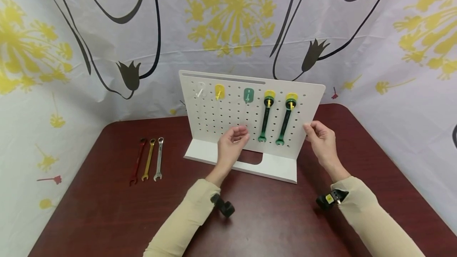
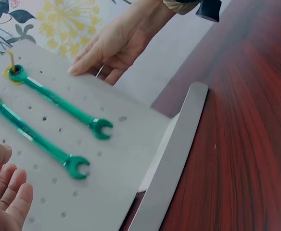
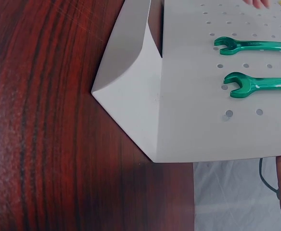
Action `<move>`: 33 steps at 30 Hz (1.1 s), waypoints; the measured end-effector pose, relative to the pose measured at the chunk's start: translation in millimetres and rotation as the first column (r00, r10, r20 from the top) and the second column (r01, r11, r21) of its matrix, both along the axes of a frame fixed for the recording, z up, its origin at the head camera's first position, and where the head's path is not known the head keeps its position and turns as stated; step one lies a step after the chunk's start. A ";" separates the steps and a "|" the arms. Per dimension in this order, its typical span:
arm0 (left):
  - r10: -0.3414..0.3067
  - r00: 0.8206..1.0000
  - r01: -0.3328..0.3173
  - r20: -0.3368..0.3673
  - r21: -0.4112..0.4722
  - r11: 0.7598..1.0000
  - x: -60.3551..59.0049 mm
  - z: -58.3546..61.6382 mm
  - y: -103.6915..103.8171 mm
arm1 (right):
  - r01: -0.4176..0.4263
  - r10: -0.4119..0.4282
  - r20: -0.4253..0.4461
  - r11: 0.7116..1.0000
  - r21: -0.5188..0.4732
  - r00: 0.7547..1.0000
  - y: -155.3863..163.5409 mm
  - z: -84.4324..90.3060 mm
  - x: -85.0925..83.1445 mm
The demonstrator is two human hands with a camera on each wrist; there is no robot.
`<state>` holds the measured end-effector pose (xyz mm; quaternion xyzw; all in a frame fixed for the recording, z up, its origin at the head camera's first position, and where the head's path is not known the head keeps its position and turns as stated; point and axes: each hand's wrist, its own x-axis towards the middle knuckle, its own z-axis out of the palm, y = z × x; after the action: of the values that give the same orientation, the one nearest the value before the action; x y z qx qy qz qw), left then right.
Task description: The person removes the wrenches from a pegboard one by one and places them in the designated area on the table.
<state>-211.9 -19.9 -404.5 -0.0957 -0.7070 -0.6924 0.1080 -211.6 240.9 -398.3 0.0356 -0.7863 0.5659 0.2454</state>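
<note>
A white pegboard (image 1: 214, 114) stands upright on a dark red table (image 1: 107, 217). Two green wrenches (image 1: 265, 120) (image 1: 284, 124) hang side by side from yellow hooks on its right part, open ends down. My left hand (image 1: 233, 142) hovers just in front of the board's lower middle, fingers loosely curled, holding nothing. My right hand (image 1: 319, 134) pinches the board's right edge. The left wrist view shows the right hand (image 2: 111, 45) at the pegboard (image 2: 121, 159) edge, beyond both wrenches (image 2: 58, 98) (image 2: 34, 137), and my left hand's fingers (image 2: 6, 192). The right wrist view shows the pegboard's (image 3: 188, 115) lower corner.
A red wrench (image 1: 137, 162), a gold wrench (image 1: 148, 160) and a silver wrench (image 1: 158, 158) lie side by side on the table's left. A white hook (image 1: 200, 90), a yellow hook (image 1: 219, 91) and a green hook (image 1: 248, 95) carry nothing. A patterned curtain surrounds the table.
</note>
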 end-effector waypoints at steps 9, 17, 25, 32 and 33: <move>-0.013 0.999 0.016 -0.032 0.092 0.996 10.1 22.8 26.1 | -0.013 0.012 -0.001 1.000 -0.024 1.000 -1.7 6.9 2.9; 0.074 0.996 -0.066 -0.053 0.143 0.987 -10.2 -3.3 49.8 | 0.008 -0.008 0.011 1.000 0.003 1.000 1.3 2.0 2.4; 0.148 0.985 -0.135 -0.092 0.135 0.982 -13.7 -7.5 61.8 | -0.013 0.014 0.014 1.000 -0.021 1.000 -7.4 15.3 11.2; 0.212 0.967 -0.196 -0.144 0.116 0.974 -15.9 -11.2 68.9 | -0.022 0.022 0.012 0.999 -0.023 1.000 -14.4 25.1 18.2; 0.218 0.964 -0.202 -0.154 0.114 0.973 -16.0 -11.5 70.0 | -0.022 0.022 0.012 1.000 -0.022 1.000 -14.5 25.1 18.3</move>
<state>-227.9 50.1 -415.9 -0.0718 -0.6670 -0.7004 0.2436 -193.3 226.4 -373.2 0.0380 -0.7810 0.5775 0.2349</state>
